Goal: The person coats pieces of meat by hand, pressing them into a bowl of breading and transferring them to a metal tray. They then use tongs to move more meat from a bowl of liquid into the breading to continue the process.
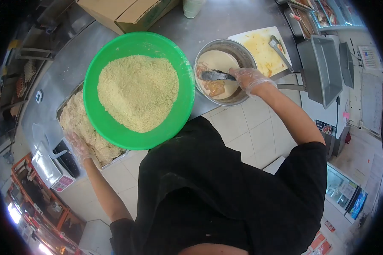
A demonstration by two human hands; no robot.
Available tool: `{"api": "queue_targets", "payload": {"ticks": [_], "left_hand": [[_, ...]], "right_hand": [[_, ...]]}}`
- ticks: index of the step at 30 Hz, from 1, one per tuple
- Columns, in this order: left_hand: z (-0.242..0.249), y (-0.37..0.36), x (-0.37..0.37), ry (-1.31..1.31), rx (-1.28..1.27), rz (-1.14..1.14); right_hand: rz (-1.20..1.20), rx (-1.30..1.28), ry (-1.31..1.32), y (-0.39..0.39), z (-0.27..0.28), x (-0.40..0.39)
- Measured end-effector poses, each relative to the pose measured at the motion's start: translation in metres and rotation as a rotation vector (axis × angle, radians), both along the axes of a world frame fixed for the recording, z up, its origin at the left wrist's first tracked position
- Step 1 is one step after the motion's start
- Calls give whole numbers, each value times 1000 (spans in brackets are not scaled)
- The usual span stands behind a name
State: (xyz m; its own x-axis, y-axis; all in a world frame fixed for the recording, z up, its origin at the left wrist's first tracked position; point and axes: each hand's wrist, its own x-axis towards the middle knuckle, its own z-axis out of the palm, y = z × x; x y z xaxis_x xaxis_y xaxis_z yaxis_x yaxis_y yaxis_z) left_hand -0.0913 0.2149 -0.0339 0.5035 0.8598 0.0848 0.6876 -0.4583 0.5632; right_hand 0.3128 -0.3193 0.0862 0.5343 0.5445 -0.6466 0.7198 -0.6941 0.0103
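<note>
My right hand [250, 79], in a clear plastic glove, is closed round dark-tipped tongs [218, 75] that reach into a metal pot [246, 52]. Pale batter [220, 58] fills the pot, and pieces that look like raw meat [214, 88] show at the tongs' tips. On the other side, my left hand [78, 146], also gloved, rests with fingers stretched out at the near left edge of a metal tray [115, 160] of crumb-coated pieces [78, 112]. A green basin [184, 106] of pale crumbs [138, 91] stands between my hands, overlapping part of the tray.
A yellow-stained cutting board [259, 40] with a grey-handled tool [281, 54] lies beyond the pot. A cardboard box [125, 12] sits behind the basin. To the left stands a scale [51, 165]; grey bins [321, 70] are at the right.
</note>
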Motion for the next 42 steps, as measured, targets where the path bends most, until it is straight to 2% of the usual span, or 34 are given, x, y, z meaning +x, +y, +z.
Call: {"api": "queue_targets", "payload": {"ticks": [1,4,8,11,13,14,16,18,21,25,27,31,33,37,39,42], "left_hand": [[0,0,1,-28,-14,-4],[-3,1,1,-65,-56,4],[-2,2,2,-29,-95,18],[-4,4,2,-6,-121,53],[-4,9,-1,12,-136,61],[-6,10,-1,30,-153,63],[-8,8,-1,6,-162,68],[-7,6,2,-24,-167,81],[-1,2,1,-35,-187,78],[1,-3,4,24,-96,46],[1,-2,5,-2,-90,51],[-12,5,-2,-53,-110,49],[-10,5,-2,-85,-138,48],[-9,1,3,-114,-115,40],[-6,-1,2,-149,-107,48],[8,-8,5,-18,-86,34]], "right_hand": [[-35,-75,23,3,-1,-3],[-149,13,23,9,2,-10],[-195,-12,-17,7,28,-16],[-168,7,-115,6,55,-19],[-235,-24,-236,11,69,-25],[-243,-32,-235,10,65,-31],[-126,31,-441,11,48,-46],[-92,2,-422,13,44,-56],[-231,38,-207,11,40,-68],[-325,114,-89,3,57,-64],[-525,136,5,8,58,-53],[-475,94,53,-5,36,-35],[-562,65,157,-5,28,-31],[-584,32,149,6,17,-29],[-506,84,41,9,10,-31],[-564,57,57,19,3,-33]]}}
